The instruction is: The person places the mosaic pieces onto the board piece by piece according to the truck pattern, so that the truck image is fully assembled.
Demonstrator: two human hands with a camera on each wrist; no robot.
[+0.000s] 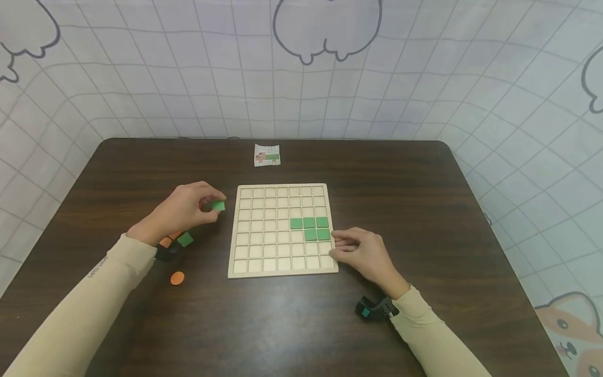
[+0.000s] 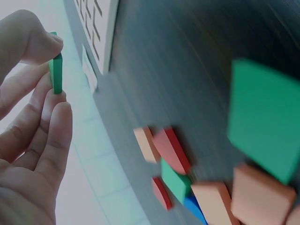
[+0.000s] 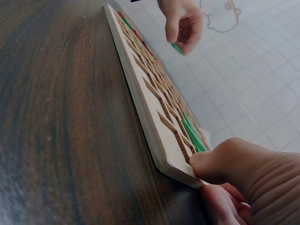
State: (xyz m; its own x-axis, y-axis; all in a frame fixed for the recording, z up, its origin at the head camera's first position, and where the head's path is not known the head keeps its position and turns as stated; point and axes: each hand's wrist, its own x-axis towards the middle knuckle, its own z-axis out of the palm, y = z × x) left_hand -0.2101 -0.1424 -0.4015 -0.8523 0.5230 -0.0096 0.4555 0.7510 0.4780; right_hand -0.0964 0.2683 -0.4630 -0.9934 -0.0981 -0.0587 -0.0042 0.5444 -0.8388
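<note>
My left hand (image 1: 186, 209) pinches a green square tile (image 1: 219, 206) between thumb and fingertips, just left of the wooden grid board (image 1: 257, 238). In the left wrist view that tile (image 2: 57, 75) shows edge-on, above the table. With its thumb over the border and its fingers at the side, my right hand (image 1: 364, 254) grips the board's right edge near the front corner. Several green tiles (image 1: 309, 223) sit in cells at the board's right side, three in one row and two in the row nearer me. The other cells that show hold no tile.
Loose pieces lie left of the board, partly hidden by the left arm: a green tile (image 1: 186, 239), an orange round piece (image 1: 177, 278), and red pieces (image 2: 172, 149) and a blue one (image 2: 194, 209). Behind the board lies a small printed card (image 1: 267, 155). Wall cloth (image 1: 301, 104) borders the table.
</note>
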